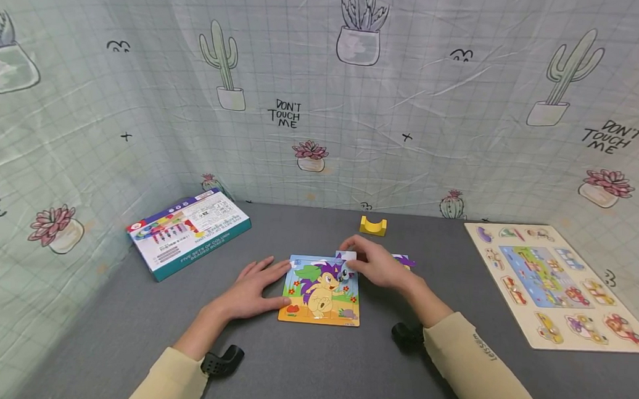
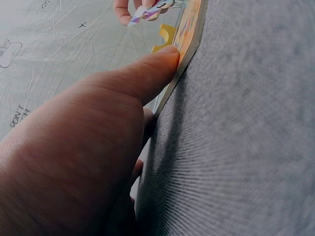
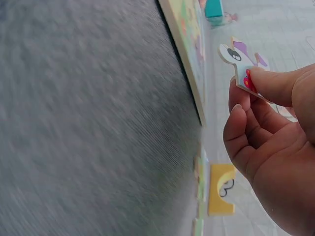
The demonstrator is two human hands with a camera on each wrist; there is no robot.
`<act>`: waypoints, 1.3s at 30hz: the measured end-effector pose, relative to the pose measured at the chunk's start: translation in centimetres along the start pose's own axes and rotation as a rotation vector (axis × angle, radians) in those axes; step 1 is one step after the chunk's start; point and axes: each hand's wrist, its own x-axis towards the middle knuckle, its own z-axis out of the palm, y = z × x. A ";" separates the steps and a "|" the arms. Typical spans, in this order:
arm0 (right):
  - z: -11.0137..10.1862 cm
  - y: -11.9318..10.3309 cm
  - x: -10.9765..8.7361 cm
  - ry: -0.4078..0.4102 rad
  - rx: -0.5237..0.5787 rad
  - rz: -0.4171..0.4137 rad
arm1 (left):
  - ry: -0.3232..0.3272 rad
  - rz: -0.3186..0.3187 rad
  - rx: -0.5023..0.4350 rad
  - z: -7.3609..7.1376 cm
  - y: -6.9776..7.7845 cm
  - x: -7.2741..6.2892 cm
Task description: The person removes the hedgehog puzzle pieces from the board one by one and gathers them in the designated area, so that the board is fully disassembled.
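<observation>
Tabletop is grey, cactus-print sheet behind. Our L hand lies spread, thumb touching L side of puzzle board; our R hand pinches puzzle pc betw. thumb + fingers, above board's top-R corner. Board holds hedgehog pcs; printed box well L, contents hidden.

Beyond the far edge of your worktop, the backdrop reads "DON'T TOUCH ME" in black capitals at centre and right — cut off by the frame at far left. Towards the far left corner, your box says "FIVE SETS OF COLUMN BEADED BOXES" on its teal side and, upside down, on top. Your right sleeve bears dark lettering, perhaps "Letsslim"; the print at your puzzle's near right corner is too small to read.
</observation>
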 end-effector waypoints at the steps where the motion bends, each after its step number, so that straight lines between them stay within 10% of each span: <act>1: -0.2 0.0 0.0 0.005 0.002 0.004 | 0.000 0.001 0.000 0.0 0.0 0.0; 39: -7.9 4.5 -4.3 0.094 -0.023 0.084 | -0.005 -0.012 0.001 0.0 0.1 0.0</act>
